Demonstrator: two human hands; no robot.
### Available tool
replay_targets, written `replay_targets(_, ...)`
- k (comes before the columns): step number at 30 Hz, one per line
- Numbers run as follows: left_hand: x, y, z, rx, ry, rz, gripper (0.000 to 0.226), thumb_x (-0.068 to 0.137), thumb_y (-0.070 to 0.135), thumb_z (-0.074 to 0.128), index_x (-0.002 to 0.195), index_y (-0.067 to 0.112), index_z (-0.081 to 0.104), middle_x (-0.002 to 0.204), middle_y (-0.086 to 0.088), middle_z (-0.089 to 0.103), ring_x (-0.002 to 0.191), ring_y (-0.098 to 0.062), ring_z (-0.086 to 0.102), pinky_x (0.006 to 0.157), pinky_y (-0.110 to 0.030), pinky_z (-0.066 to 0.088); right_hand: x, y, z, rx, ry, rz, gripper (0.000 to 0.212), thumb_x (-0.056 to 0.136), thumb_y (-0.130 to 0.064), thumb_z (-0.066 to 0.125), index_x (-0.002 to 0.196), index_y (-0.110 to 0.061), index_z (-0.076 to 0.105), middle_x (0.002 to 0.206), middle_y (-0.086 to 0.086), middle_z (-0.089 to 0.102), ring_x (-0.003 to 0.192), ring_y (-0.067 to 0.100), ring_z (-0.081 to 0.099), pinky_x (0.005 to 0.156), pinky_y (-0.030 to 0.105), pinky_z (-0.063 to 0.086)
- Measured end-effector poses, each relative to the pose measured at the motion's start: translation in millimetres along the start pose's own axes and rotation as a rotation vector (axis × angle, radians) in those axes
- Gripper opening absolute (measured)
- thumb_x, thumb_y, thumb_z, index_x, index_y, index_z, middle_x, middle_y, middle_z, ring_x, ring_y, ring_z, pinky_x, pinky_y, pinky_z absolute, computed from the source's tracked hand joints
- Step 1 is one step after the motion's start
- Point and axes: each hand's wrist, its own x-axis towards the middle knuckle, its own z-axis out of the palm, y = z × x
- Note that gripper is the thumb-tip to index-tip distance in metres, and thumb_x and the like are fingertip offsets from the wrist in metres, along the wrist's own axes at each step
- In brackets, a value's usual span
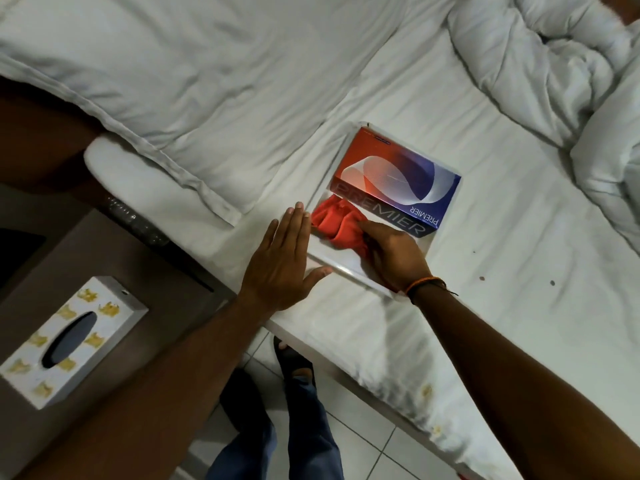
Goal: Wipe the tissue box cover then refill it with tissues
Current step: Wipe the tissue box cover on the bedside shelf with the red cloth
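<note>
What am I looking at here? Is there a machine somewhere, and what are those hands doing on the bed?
There is no machine: this is one picture from a camera worn on a person's head, looking down at their own two bare hands. They stand beside a bed with white sheets. On it lies a shiny flat panel, probably part of the tissue box cover, though I cannot be sure. A red and blue Premier tissue box rests on its far end. The right hand presses a crumpled red cloth onto the panel, apparently wiping it. The left hand lies flat and open at the panel's edge, seemingly steadying it. At lower left, on a brown bedside table, sits a white cover with yellow motifs and a dark oval slot.
</note>
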Motion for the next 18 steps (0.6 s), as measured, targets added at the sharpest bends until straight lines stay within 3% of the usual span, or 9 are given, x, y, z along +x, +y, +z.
replay_targets(5, -24.3, -23.9, -20.0, 0.007, 0.004, -0.113, 0.100, 0.096, 0.075, 0.034, 0.159, -0.001, 0.015, 0.169, -0.021, 0.011, 0.157, -0.032, 0.014, 0.124, -0.049, 0.023, -1.9, -25.2, -19.4, 0.069, 0.154, 0.032, 0.043, 0.098, -0.005, 0.059, 0.139, -0.018, 0.064, 0.129, 0.006, 0.073, 0.115, 0.018, 0.067, 0.101, 0.030, 0.053)
replay_targets(8, -42.6, -45.4, -42.3, -0.042, 0.007, -0.213, 0.101, 0.094, 0.074, 0.038, 0.159, -0.001, 0.017, 0.169, -0.020, 0.011, 0.157, -0.033, 0.015, 0.125, -0.050, 0.021, 3.5, -59.6, -18.5, 0.116, 0.169, -0.050, 0.041, 0.100, -0.005, 0.057, 0.139, -0.014, 0.063, 0.133, 0.007, 0.070, 0.119, 0.012, 0.063, 0.106, 0.016, 0.045)
replay_targets(12, -86.4, -84.5, -71.7, -0.062, 0.029, -0.355, 0.102, 0.092, 0.073, 0.038, 0.158, -0.002, 0.020, 0.168, -0.022, 0.014, 0.156, -0.034, 0.017, 0.126, -0.049, 0.019, 20.4, -134.9, 13.8, 0.172, 0.097, -0.128, 0.036, 0.101, -0.010, 0.057, 0.136, -0.016, 0.066, 0.124, 0.004, 0.075, 0.112, 0.015, 0.070, 0.098, 0.028, 0.054)
replay_targets(18, -208.4, -159.5, -79.1, -0.022, -0.027, -0.634, 0.104, 0.091, 0.078, 0.024, 0.159, -0.001, 0.015, 0.167, -0.023, 0.015, 0.156, -0.034, 0.017, 0.125, -0.051, 0.022, 42.8, -262.7, 119.2, 0.187, -0.090, -0.257, 0.038, 0.100, -0.013, 0.056, 0.137, -0.011, 0.065, 0.128, 0.010, 0.073, 0.116, 0.027, 0.070, 0.100, 0.041, 0.054)
